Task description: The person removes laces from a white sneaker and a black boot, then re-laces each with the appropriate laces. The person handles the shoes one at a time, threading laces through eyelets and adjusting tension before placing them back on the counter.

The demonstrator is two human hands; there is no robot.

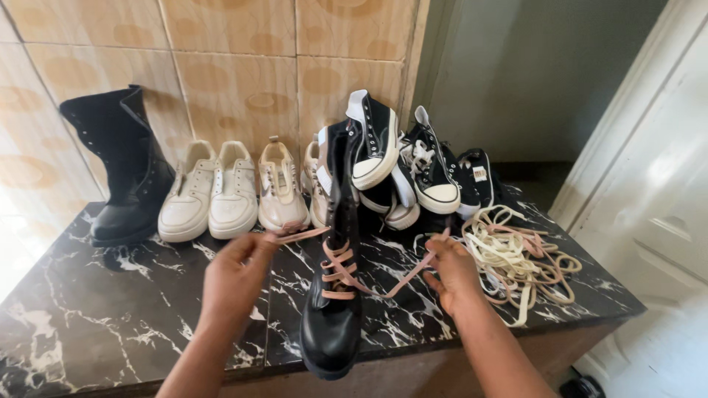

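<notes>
The pink lace (346,274) crosses only the boot's (333,295) lowest eyelets, the upper ones bare, as the left hand (237,274) and right hand (451,267) each pinch an end.

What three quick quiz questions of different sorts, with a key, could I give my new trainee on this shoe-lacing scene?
1. True or false: the left hand and the right hand each hold an end of the pink lace threaded through the black boot.
2. Where is the pile of loose laces? A) left of the boot B) right of the boot C) inside the boot
3. Fill in: the boots and shoes stand on a black ____ countertop with white veins.

Key: 1 true; 2 B; 3 marble
</notes>
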